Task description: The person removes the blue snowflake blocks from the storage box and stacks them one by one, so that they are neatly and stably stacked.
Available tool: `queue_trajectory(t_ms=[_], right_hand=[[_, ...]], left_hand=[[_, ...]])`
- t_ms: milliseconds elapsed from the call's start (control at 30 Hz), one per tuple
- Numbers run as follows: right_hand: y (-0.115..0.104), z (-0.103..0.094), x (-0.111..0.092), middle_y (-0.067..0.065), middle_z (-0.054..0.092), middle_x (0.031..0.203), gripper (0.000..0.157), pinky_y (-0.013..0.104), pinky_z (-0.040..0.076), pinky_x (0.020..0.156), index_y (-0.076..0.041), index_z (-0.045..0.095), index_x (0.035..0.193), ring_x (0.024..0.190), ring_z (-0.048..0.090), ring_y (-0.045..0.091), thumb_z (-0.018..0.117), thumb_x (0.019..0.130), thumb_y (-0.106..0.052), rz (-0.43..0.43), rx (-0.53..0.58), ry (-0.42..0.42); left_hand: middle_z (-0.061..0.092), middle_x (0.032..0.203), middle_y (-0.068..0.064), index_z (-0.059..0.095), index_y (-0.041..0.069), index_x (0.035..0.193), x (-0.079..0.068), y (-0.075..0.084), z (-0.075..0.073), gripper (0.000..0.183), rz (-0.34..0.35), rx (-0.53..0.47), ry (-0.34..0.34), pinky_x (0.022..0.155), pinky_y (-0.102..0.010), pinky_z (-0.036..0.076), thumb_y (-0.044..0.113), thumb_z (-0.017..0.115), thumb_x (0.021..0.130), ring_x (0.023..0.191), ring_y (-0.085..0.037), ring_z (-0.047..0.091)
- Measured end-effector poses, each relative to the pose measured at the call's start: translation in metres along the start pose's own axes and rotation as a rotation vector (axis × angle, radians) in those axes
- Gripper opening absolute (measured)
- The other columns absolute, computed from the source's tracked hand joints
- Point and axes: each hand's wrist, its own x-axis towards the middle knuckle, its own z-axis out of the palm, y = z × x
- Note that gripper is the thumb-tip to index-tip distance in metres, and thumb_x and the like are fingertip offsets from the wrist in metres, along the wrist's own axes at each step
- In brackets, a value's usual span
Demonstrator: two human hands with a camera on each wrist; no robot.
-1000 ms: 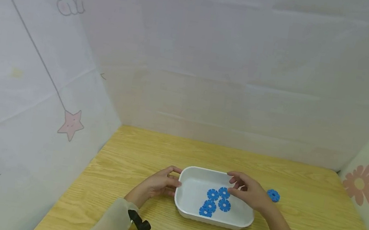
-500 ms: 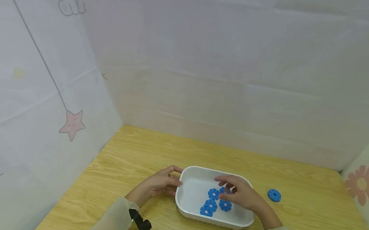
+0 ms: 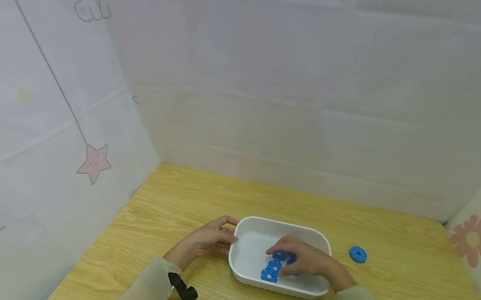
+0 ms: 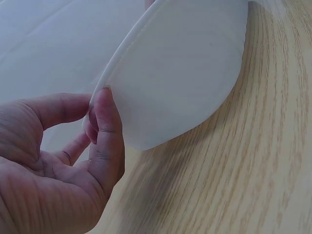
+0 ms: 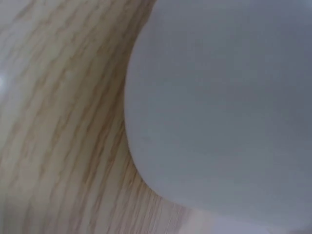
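White tray (image 3: 249, 250): left hand (image 3: 210, 239) pinching its left rim; right hand (image 3: 304, 258), grip parted, empty, over blue discs (image 3: 273, 267) inside.

white tray (image 3: 250, 250), one; blue notched discs (image 3: 271, 265) inside, at least four; outside disc (image 3: 357, 258), at least one; black wrist mounts (image 3: 182, 289), two.

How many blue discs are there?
At least 5: one disc on the table, right of the white tray; an overlapping pair inside it, near its front; two more behind them by the right hand. Others may be hidden under the hand.
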Motion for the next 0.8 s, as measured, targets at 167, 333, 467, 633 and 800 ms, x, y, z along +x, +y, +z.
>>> queue_trajectory(t_ms=[167, 333, 467, 633, 800], right_hand=[[0.0, 0.003, 0.005, -0.005, 0.057, 0.127, 0.047, 0.045, 0.041, 0.106, -0.028, 0.069, 0.128, 0.119, 0.049, 0.018, 0.083, 0.083, -0.028, -0.028, -0.063, -0.037], [-0.004, 0.006, 0.009, -0.008, 0.054, 0.127, 0.045, 0.044, 0.039, 0.104, -0.03, 0.071, 0.124, 0.119, 0.045, 0.017, 0.084, 0.081, -0.024, -0.043, -0.134, -0.063], [-0.006, 0.008, 0.012, -0.009, 0.051, 0.126, 0.044, 0.041, 0.038, 0.101, -0.033, 0.072, 0.121, 0.116, 0.04, 0.015, 0.085, 0.08, -0.021, -0.056, -0.166, -0.071], [-0.008, 0.01, 0.015, -0.013, 0.05, 0.127, 0.043, 0.037, 0.037, 0.097, -0.038, 0.074, 0.117, 0.112, 0.038, 0.013, 0.085, 0.08, -0.02, -0.041, -0.17, -0.104], [-0.007, 0.012, 0.016, -0.017, 0.049, 0.127, 0.042, 0.034, 0.036, 0.096, -0.042, 0.073, 0.118, 0.111, 0.037, 0.01, 0.084, 0.081, -0.023, -0.027, -0.167, -0.143]], left_hand=[[0.065, 0.124, -0.025, 0.043, 0.004, 0.142, 0.002, -0.001, -0.001, 0.055, -0.005, -0.012, 0.003, 0.07, -0.032, 0.06, 0.004, 0.067, 0.092, 0.092, -0.023, 0.068], [0.064, 0.126, -0.026, 0.044, 0.004, 0.142, 0.003, -0.002, -0.001, 0.053, -0.003, -0.016, 0.004, 0.069, -0.032, 0.06, 0.002, 0.066, 0.093, 0.094, -0.024, 0.069], [0.063, 0.127, -0.027, 0.044, 0.004, 0.142, 0.004, -0.001, -0.001, 0.053, 0.0, -0.012, 0.004, 0.069, -0.032, 0.061, 0.002, 0.066, 0.093, 0.094, -0.025, 0.069], [0.064, 0.125, -0.026, 0.044, 0.004, 0.142, 0.004, -0.002, -0.001, 0.053, 0.004, -0.014, -0.002, 0.069, -0.033, 0.061, 0.002, 0.066, 0.093, 0.092, -0.024, 0.07], [0.066, 0.122, -0.024, 0.044, 0.004, 0.141, 0.003, -0.003, -0.001, 0.053, 0.004, -0.02, -0.007, 0.069, -0.032, 0.061, 0.002, 0.067, 0.093, 0.09, -0.022, 0.069]])
